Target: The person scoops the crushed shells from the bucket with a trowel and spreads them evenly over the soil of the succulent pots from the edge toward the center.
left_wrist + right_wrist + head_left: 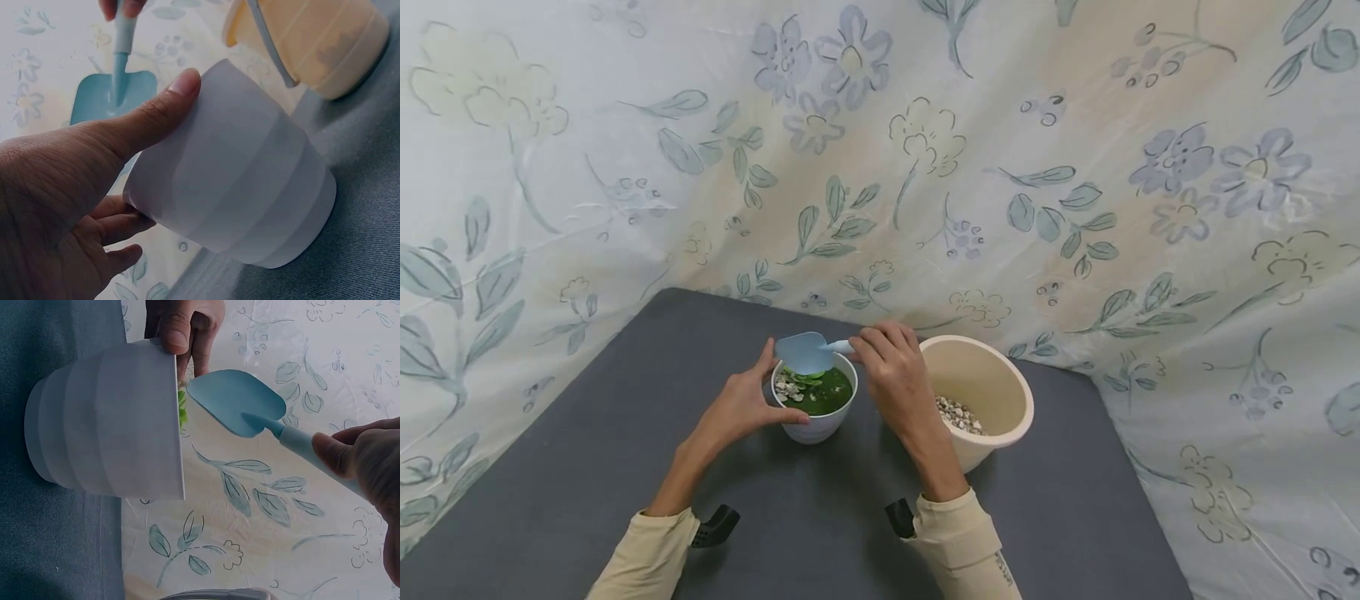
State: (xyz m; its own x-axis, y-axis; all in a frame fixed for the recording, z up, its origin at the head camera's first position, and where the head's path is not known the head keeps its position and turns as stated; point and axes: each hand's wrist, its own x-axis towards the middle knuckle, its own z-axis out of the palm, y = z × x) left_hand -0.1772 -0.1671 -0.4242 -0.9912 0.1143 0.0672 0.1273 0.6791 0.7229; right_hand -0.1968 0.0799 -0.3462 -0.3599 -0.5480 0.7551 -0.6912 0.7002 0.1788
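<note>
A small white pot (pixel 815 423) (pixel 250 187) (pixel 106 428) stands on the dark grey table (pixel 625 433). It holds green filling with a leafy plant and pale pebbles (pixel 790 387) at its left side. My left hand (pixel 741 404) (pixel 75 181) grips the pot's side, thumb on the near wall (pixel 175 331). My right hand (pixel 891 367) (pixel 365 462) holds the handle of a light blue scoop (pixel 805 352) (pixel 112 94) (pixel 237 403), whose blade hovers over the pot's far rim.
A larger cream bucket (pixel 985 400) (pixel 312 44) with pebbles (pixel 958 415) at its bottom stands just right of the pot, behind my right wrist. A floral sheet (pixel 1075 167) drapes the backdrop and the table's right side.
</note>
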